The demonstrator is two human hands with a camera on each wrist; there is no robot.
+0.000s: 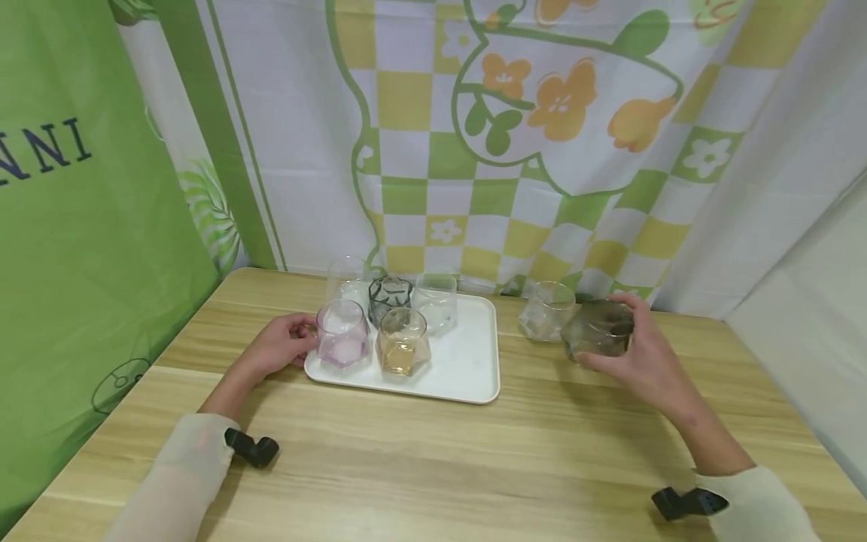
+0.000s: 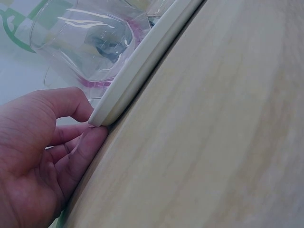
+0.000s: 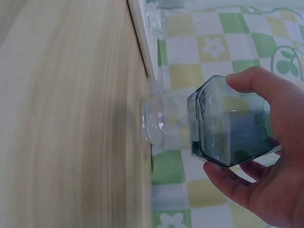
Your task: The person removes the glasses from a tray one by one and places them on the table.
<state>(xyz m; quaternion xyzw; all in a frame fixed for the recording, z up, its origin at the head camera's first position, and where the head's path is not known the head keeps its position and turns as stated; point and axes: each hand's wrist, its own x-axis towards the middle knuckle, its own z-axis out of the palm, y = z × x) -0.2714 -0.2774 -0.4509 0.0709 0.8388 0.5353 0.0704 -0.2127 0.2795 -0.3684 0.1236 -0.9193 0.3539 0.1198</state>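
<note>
My right hand (image 1: 653, 365) grips a smoky grey faceted glass (image 1: 596, 329) between thumb and fingers. In the right wrist view this grey glass (image 3: 230, 123) is tilted and off the table. Just left of it, a clear glass (image 1: 547, 312) stands on the table. My left hand (image 1: 281, 345) pinches the left rim of a white tray (image 1: 470, 369); the left wrist view shows thumb and finger at the tray's corner (image 2: 111, 107). On the tray stand a pinkish glass (image 1: 342, 335), an amber glass (image 1: 403, 342), a dark grey glass (image 1: 390, 301) and clear glasses, including one (image 1: 436, 305) at right.
The wooden table (image 1: 433, 459) extends in front of the tray and under both forearms. A patterned curtain (image 1: 474, 188) hangs along its back edge. A green cloth (image 1: 88, 248) hangs at the left, and a pale wall (image 1: 813, 301) rises at the right.
</note>
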